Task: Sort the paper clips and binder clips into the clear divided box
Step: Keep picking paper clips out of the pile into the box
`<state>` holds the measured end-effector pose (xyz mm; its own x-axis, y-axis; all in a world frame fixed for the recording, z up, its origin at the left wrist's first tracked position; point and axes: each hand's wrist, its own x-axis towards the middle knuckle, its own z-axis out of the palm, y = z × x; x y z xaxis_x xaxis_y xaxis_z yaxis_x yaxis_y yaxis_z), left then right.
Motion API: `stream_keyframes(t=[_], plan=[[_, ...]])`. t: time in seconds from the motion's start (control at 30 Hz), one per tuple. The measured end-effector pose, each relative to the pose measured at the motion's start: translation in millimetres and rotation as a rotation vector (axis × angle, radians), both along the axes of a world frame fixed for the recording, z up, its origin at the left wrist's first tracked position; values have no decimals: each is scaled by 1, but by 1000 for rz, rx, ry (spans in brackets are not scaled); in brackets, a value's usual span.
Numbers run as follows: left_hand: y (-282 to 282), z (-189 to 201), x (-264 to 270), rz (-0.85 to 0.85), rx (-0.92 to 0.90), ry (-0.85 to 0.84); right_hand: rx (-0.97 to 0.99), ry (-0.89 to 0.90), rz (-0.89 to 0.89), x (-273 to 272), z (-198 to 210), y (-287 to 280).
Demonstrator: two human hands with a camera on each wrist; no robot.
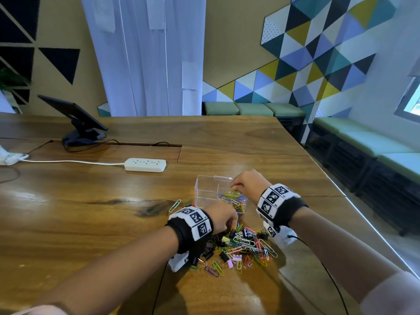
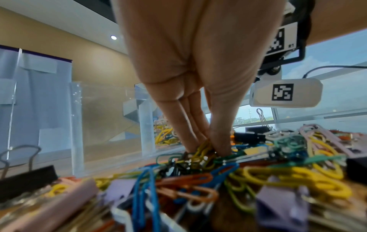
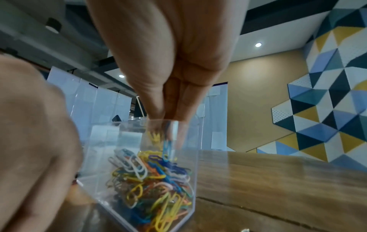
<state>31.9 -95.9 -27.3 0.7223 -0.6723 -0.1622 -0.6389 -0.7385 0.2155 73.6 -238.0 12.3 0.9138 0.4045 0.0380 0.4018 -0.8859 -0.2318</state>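
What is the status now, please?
Left hand pinching paper clips in pile. Right hand holding clips over clear box. Nothing in the way.

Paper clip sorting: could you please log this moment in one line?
left hand: pinching clips in pile | right hand: dropping clips into clear box

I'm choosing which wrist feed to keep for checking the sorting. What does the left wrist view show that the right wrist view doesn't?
Only the left wrist view shows the left hand pinching yellow paper clips out of the mixed pile, with black binder clips lying in it.

Only the right wrist view shows the right hand holding paper clips just inside the box rim, and the sorted paper clips below.

Both show the clear divided box on the wooden table.
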Motion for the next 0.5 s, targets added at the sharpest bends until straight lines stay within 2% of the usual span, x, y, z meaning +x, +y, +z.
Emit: stream_keyframes(t=[0.17,0.4,0.5], plan=[[0,4,-1,-13,29,8,-99,13,64,1,-1,5],[10,7,4,86,-151,135,159,-146,59,-16,0,-13],[15,17,8,149,-194,52,144,-107,20,-18,-3,-24]])
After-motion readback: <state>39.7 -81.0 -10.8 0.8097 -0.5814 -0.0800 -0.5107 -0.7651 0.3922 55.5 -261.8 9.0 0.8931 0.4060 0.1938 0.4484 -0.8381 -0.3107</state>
